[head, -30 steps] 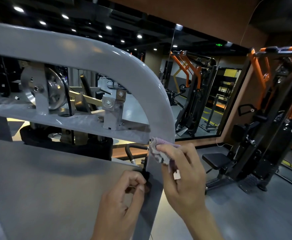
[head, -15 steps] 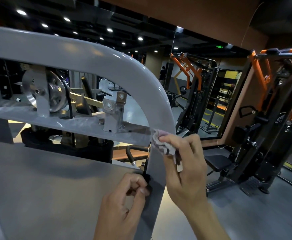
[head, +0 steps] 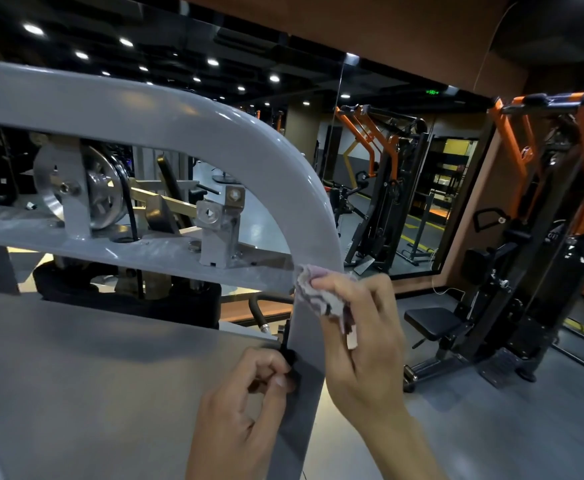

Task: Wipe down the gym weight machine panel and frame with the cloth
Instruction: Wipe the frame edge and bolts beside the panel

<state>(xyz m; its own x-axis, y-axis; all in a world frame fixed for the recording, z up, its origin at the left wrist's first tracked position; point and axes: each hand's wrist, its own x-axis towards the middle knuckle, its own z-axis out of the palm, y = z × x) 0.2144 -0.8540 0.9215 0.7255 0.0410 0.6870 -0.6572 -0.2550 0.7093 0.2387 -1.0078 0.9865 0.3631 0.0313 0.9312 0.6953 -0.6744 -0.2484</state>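
Both the left hand [head: 245, 403] and the right hand [head: 363, 344] were bare, with no gloves, rings or watch showing. The forearms were uncovered too, no sleeve reaching into view. Fingernails looked short and plain.

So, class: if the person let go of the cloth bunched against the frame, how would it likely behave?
The cloth looks soft and floppy: it crumples in folds under the right hand. Probably light, since fingertips alone hold it. It would likely slide off the glossy grey frame rather than cling.
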